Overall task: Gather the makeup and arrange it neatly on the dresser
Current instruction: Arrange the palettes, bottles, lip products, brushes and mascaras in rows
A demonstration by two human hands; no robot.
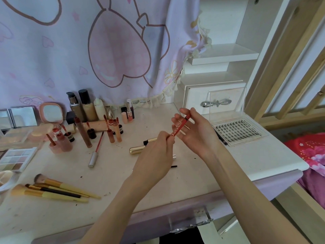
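A red makeup pencil [179, 127] with white lettering is held above the white dresser top [112, 175]. My left hand [154, 155] grips its lower end. My right hand [193, 131] pinches its upper end between thumb and fingers. A gold tube [140, 148] lies on the dresser just under my left hand. Lip gloss tubes [114, 130] and foundation bottles [84, 106] stand at the back left. Several brushes [52, 190] lie side by side at the front left. A silver-capped gloss wand [95, 152] lies loose in the middle.
An open clear box of false lashes [237, 132] sits at the right, in front of a small white drawer unit [214, 99]. Palettes [15, 158] and a pink compact mirror [51, 113] crowd the left edge. A patterned curtain [88, 50] hangs behind.
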